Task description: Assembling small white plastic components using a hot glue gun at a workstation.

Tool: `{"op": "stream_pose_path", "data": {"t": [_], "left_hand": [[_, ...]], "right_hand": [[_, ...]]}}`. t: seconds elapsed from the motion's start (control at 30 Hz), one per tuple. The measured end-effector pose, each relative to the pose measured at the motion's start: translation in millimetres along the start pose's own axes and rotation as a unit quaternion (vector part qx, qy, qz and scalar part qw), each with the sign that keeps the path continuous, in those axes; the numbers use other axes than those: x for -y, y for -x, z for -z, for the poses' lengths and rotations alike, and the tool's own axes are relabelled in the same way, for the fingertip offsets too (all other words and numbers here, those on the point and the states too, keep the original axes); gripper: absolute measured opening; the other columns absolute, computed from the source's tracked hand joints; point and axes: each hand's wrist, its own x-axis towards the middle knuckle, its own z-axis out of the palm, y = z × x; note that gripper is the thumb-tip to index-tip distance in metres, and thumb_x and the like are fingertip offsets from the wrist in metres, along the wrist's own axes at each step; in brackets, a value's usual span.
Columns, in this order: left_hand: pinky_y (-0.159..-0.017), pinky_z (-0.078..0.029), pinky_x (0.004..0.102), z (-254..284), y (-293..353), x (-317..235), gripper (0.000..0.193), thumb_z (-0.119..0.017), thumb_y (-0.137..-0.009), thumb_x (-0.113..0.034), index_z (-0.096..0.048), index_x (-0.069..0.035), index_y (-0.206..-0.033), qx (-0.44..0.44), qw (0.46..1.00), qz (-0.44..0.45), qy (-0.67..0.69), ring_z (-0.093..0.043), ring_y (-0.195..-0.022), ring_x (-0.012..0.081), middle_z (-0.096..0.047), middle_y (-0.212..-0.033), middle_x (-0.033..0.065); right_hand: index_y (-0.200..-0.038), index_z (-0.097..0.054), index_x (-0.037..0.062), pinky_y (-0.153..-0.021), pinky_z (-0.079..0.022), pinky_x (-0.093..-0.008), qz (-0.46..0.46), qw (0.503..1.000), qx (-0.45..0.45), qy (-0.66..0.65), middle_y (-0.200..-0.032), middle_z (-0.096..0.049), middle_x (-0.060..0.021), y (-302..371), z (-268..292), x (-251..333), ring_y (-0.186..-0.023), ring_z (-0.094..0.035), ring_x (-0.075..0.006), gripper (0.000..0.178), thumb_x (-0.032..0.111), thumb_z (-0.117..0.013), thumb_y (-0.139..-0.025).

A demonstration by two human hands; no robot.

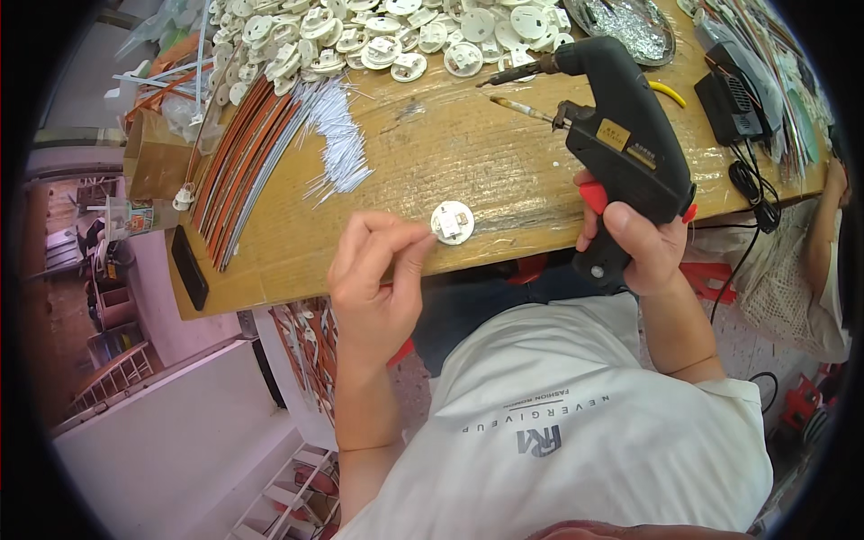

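Observation:
With thumb and fingertips closed, my left hand (373, 279) pinches the left rim of a round white disc (453, 223) near the table's front edge. The disc carries a small square fitting and metal contacts on its face. My right hand (643, 241) is wrapped around the handle of a black soldering gun (625, 121), with a finger by its red trigger (593, 195). The gun's thin tip (517, 108) and a dark tube (517, 74) above it point left over the table, apart from the disc.
White discs (396, 45) are heaped at the back of the wooden table (432, 144). Bundled brown and grey wires (247, 171) and short white wires (342, 148) lie left, beyond a black phone (189, 267). A metal tray (661, 54) and corded black box (729, 103) stand right, near another person's arm (821, 234).

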Motion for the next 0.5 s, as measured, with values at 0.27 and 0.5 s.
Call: {"op": "stream_pose_path", "data": {"t": [0.27,0.5], "left_hand": [[-0.084,-0.053,0.0325,-18,2,1,0.016,-0.079,-0.082,0.005,-0.074,0.0,-0.096,0.017,0.988,-0.109,-0.104,-0.067,-0.103,0.0243,-0.07,-0.123,0.0169],[-0.075,-0.051,0.0301,-30,7,0,0.013,-0.078,-0.085,0.004,-0.074,0.001,-0.097,-0.08,0.994,-0.054,-0.057,-0.066,-0.092,0.0197,-0.071,-0.106,0.0123]], "right_hand": [[-0.137,-0.05,-0.0069,-0.068,-0.057,-0.0344,0.015,0.998,0.027,0.046,-0.123,-0.064,-0.0207,4,1,-2,-0.077,-0.065,-0.0197,0.053,0.017,-0.064,-0.092],[-0.136,-0.052,-0.0068,-0.067,-0.057,-0.0346,0.01,0.998,0.024,0.051,-0.122,-0.065,-0.0208,5,1,0,-0.077,-0.066,-0.0201,0.052,0.018,-0.065,-0.092]]}}
